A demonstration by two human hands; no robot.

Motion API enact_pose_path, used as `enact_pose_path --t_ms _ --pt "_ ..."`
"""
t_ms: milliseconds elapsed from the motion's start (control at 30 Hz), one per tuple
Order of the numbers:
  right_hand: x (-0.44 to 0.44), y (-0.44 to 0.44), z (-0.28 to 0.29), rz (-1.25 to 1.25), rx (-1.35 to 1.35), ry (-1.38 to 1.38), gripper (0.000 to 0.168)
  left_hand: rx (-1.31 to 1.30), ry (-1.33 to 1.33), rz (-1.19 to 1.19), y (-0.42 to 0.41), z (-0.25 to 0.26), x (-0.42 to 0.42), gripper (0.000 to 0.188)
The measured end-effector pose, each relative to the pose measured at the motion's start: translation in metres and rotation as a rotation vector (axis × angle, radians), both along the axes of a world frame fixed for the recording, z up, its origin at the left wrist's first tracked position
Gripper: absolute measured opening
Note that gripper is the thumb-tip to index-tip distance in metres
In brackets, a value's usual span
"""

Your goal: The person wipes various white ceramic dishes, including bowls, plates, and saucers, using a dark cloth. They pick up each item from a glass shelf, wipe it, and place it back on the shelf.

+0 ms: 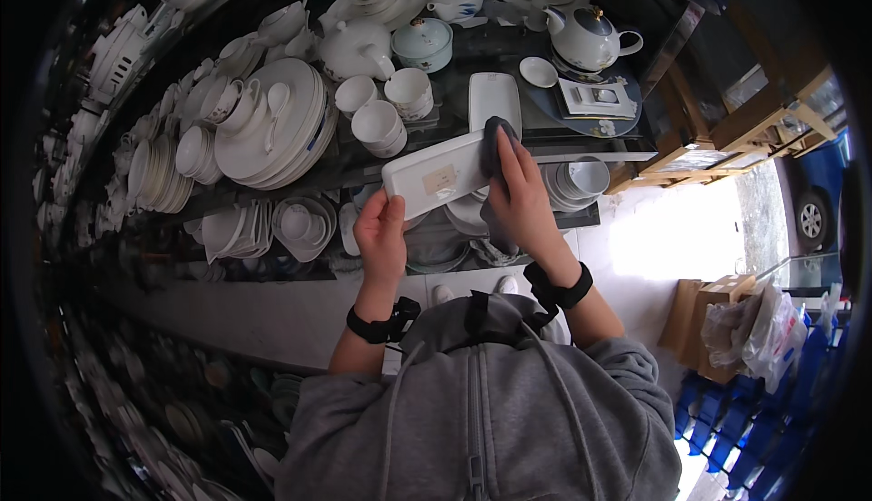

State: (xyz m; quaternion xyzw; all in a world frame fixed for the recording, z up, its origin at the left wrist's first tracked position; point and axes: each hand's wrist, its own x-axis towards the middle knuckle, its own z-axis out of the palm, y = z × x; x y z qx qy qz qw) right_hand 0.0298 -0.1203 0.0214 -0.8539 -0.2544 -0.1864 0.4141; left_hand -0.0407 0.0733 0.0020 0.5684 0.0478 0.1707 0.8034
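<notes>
My left hand grips the near left corner of a white rectangular ceramic dish, thumb on its face. The dish is tilted, and a small beige label with writing is on the face turned up. My right hand presses a dark grey cloth around the dish's right end, which the cloth covers. Just beyond, a similar white rectangular dish lies on the dark shelf. To its left stand stacked white cups; a small round white dish lies to its right.
Stacked plates with a spoon and cups on top stand at the left. A teapot is at the back right, near a blue-rimmed plate. Bowls sit on the lower shelf. Cardboard boxes and blue crates are at the right.
</notes>
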Motion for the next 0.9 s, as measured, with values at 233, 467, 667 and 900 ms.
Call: enact_pose_path --t_ms 233,467,667,900 --pt "-0.023 0.011 -0.02 0.053 0.008 0.119 0.068 -0.163 -0.06 0.034 0.003 0.008 0.004 0.024" --pt "-0.026 0.0 -0.001 0.087 0.124 0.121 0.065 -0.251 -0.05 0.039 0.007 0.012 0.002 0.025" --pt "-0.029 0.006 0.022 -0.037 -0.076 -0.238 0.066 -0.204 -0.042 0.001 0.009 0.0 0.002 0.024" --pt "-0.017 0.023 0.02 0.001 -0.084 -0.051 0.062 -0.222 0.008 -0.054 -0.013 0.0 0.0 0.024"
